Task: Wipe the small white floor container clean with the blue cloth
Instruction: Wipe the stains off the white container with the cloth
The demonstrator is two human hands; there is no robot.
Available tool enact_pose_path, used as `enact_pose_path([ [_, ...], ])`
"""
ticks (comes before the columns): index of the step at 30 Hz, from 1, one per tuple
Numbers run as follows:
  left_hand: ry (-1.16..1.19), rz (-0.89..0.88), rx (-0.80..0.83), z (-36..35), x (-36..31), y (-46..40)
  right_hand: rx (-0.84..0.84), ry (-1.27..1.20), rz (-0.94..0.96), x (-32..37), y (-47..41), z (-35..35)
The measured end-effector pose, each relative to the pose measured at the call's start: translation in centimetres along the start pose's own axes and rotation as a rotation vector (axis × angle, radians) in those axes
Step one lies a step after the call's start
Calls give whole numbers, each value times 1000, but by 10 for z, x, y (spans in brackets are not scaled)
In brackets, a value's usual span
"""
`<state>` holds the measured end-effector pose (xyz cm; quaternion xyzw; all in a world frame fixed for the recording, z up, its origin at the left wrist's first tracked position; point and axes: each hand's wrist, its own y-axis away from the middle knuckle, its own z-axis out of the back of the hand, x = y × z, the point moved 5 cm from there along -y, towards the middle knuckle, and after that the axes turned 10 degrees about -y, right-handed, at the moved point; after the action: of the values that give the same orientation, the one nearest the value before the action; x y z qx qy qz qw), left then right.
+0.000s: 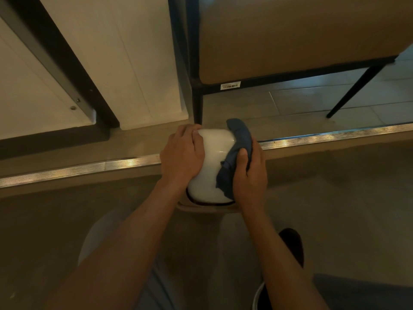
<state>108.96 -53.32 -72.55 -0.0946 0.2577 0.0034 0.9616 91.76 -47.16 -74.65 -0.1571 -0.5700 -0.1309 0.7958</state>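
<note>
The small white container is glossy and rounded, and it sits at the middle of the view, held between both hands above the floor. My left hand grips its left side with the fingers curled over the top edge. My right hand presses the crumpled blue cloth against its right side. The cloth runs from the container's upper right corner down to its lower right. A dark rim shows along the container's near bottom edge.
A ribbed metal threshold strip crosses the floor just behind the container. A tan padded chair on black legs stands behind right. A white door with a dark frame is at the left. A dark shoe is at lower right.
</note>
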Motion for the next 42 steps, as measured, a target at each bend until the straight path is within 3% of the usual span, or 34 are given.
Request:
enact_pose_path([
  [3,5,-5,10,2,-1,2,-66,-33,-97,7,-2,2],
  [8,12,-11,14,2,-2,2,59,152,-253,24,-54,-7],
  [13,14,-3,14,1,0,0,293,401,21,42,-74,-28],
  [18,-2,-14,13,1,-1,0,200,285,375,35,-36,-13],
  [25,8,-16,24,4,-3,3,-60,42,38,4,14,-1],
  [31,-36,-31,32,1,-2,2,-82,210,-162,28,-31,-7],
  [37,-26,-10,20,2,-3,1,94,593,202,46,-46,-32],
  [40,-19,-12,14,3,-2,1,49,497,372,32,-23,-21],
  [42,-17,-12,12,2,-1,1,5,365,369,18,-2,-9],
])
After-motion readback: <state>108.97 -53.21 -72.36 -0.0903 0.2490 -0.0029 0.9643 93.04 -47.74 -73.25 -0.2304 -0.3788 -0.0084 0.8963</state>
